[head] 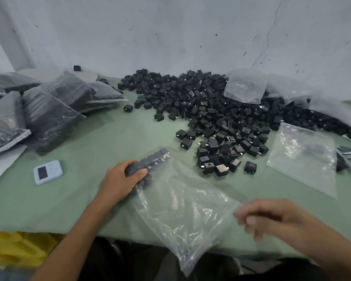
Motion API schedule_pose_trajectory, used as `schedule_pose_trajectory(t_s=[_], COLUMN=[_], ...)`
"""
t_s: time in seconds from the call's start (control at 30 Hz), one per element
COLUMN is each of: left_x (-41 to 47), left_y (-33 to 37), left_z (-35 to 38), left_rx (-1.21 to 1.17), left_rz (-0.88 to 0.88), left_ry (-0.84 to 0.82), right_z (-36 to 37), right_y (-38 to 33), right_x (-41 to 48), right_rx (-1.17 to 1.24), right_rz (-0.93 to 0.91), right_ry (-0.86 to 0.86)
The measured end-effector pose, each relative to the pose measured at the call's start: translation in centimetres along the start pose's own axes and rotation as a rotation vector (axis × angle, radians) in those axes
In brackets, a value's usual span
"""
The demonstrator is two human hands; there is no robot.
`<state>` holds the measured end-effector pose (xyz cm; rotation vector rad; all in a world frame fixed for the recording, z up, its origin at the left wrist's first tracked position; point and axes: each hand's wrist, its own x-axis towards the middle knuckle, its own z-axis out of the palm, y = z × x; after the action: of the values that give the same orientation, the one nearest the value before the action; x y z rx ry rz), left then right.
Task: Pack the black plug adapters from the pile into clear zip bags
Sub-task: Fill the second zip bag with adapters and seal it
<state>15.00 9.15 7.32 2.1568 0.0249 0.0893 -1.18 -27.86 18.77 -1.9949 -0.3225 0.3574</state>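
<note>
Left hand (121,180) grips adapter row (150,162) inside clear bag (182,211).

The right hand (272,218) is blurred (its hold on the zip bag (180,209) is unclear). Clear bags (245,89) hide the adapter pile (201,110)'s right side.

Your worktop (85,142) is plain pale green. The adapter pile (211,110) is solid black with tiny silver glints. The zip bag (186,211) before you is clear, streaked with white glare. The packed bags (49,116) show dark grey through cloudy plastic. The small device (48,172) is pale blue with a black panel.
</note>
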Motion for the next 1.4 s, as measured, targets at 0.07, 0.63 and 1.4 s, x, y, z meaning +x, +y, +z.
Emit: schedule_pose_trajectory(t_s=[0.07,0.63,1.4], left_x=[0.1,0.4,0.0], left_y=[-0.2,-0.6,0.1], left_z=[0.0,0.1,-0.1], left_rx=[-0.010,-0.028,-0.043], left_rz=[0.012,-0.018,-0.036], left_ry=[0.010,-0.005,-0.012], right_z=[-1.1,-1.2,9.1], right_y=[0.5,7.6,2.0], right_x=[3.5,12.9,3.6], right_rx=[-0.183,-0.821,1.028], right_rz=[-0.067,0.161,0.286], right_ry=[0.270,0.305,0.190])
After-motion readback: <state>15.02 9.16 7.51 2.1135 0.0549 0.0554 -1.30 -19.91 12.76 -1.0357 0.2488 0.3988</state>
